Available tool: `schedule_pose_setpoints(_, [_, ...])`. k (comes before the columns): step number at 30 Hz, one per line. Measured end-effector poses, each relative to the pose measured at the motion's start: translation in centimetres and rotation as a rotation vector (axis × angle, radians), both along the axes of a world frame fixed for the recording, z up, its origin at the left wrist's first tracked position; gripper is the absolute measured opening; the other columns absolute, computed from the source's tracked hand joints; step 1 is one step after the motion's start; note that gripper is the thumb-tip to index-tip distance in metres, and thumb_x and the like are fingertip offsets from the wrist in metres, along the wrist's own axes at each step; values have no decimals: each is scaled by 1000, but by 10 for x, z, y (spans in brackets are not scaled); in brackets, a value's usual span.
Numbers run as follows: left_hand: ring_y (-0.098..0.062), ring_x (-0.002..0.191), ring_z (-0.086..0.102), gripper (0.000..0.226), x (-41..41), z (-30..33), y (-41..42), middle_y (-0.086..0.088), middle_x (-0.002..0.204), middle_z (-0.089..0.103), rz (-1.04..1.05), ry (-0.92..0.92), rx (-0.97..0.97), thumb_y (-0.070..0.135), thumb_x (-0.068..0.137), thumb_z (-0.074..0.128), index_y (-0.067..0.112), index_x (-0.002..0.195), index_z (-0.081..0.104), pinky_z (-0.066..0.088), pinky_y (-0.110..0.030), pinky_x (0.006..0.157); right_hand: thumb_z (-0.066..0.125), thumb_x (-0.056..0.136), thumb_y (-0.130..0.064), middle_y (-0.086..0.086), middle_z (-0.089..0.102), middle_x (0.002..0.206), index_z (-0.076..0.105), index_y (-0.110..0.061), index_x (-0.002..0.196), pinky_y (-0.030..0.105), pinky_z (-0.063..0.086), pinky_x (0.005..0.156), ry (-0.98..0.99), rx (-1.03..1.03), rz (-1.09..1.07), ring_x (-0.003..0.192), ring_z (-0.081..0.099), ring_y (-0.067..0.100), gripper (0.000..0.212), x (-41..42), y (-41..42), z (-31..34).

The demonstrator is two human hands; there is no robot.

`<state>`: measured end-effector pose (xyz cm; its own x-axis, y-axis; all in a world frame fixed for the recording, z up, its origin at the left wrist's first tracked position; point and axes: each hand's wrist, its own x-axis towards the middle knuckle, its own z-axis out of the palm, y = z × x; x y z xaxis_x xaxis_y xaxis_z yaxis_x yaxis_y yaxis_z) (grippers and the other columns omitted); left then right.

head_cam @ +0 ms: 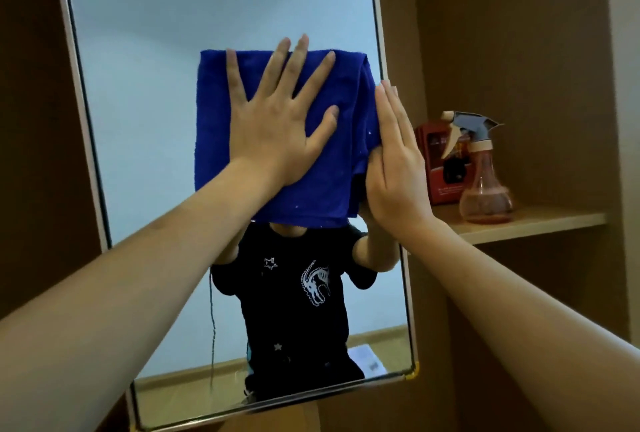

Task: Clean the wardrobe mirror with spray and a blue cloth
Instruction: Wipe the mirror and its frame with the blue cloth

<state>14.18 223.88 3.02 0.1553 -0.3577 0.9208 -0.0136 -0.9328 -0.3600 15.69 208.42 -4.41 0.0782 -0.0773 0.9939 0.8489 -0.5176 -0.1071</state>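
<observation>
On the glass of the wardrobe mirror [145, 113], about halfway up and close to its right edge, lies the blue cloth [214, 127], folded into a flat square. The left hand [277, 123] is on top of it with all its fingers spread wide and straight, pushing the cloth flat on the glass. It is not gripping, only pressing. The right hand [394, 168] stands on its side at the cloth's right edge, fingers straight and close together, touching the cloth where it meets the mirror frame.

This looks like the wiping step. The spray bottle [485, 172] stands alone on the wooden shelf [540, 224] to the right, just in front of a red box [434, 154], and no hand is on it.

Next, the left hand should slide the cloth over the glass while it keeps pushing. Much of the mirror above, below and to the left has no cloth on it yet, so the cloth needs long strokes that way.
</observation>
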Motion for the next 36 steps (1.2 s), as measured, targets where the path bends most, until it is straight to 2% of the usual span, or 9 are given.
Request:
schedule_pose_setpoints(8, [-21,150,8,62,5,-56,-31,-1,163,11,-27,53,108,59,98,21,34,154,12,0,-66,113,37,99,-2,10,36,153,36,0,146,44,41,110,-128,115,2,144,33,23,47,-23,-14,-1])
schedule_pose_setpoints(16, [-22,150,5,64,7,-10,-33,0,163,8,-12,39,70,61,96,6,35,154,8,-2,-65,114,37,102,-7,8,32,156,30,-6,150,32,29,118,-41,152,-1,146,25,15,48,-28,11,4])
schedule_pose_setpoints(19, [-23,150,2,65,10,-27,-36,-2,163,3,3,23,25,59,94,3,34,154,3,-3,-66,113,36,102,-8,8,32,156,30,-5,149,35,29,118,-31,155,-1,146,25,16,48,-28,16,-1])
schedule_pose_setpoints(22, [-24,150,0,65,11,-50,-39,-4,163,1,33,37,57,54,95,8,30,155,0,-6,-67,112,31,103,-16,7,32,157,30,-5,149,25,23,119,35,178,39,147,23,12,47,-24,20,-10])
schedule_pose_setpoints(24, [-21,150,2,61,6,-53,-37,-4,163,5,-42,53,75,46,99,13,25,155,6,-7,-64,112,28,104,-20,5,32,157,30,-7,150,21,21,119,84,203,82,146,23,10,48,-19,22,-16])
schedule_pose_setpoints(26, [-17,150,8,54,-1,-49,-29,-4,162,14,-249,104,52,30,103,21,16,154,15,-6,-57,117,28,104,-23,3,30,158,29,-9,150,22,20,119,102,210,72,147,21,9,48,-15,22,-18])
schedule_pose_setpoints(29, [-19,149,14,52,-8,-47,-4,-7,160,22,-372,119,88,13,101,32,11,152,23,4,-46,121,28,105,-26,1,24,160,25,-12,152,30,16,122,112,148,-30,149,14,9,50,-11,26,-18])
schedule_pose_setpoints(33, [-14,148,16,51,-6,-61,31,1,160,21,-92,-3,128,31,104,27,17,153,24,9,-47,121,27,104,-31,2,17,162,19,-11,154,26,-1,122,87,14,-329,150,6,12,54,-4,31,-18])
schedule_pose_setpoints(36, [-14,149,14,54,-6,-61,37,1,161,18,-32,-10,148,37,103,24,20,154,22,7,-49,121,25,103,-37,3,11,163,11,-11,155,28,-6,121,77,-60,-487,151,2,14,59,1,32,-20])
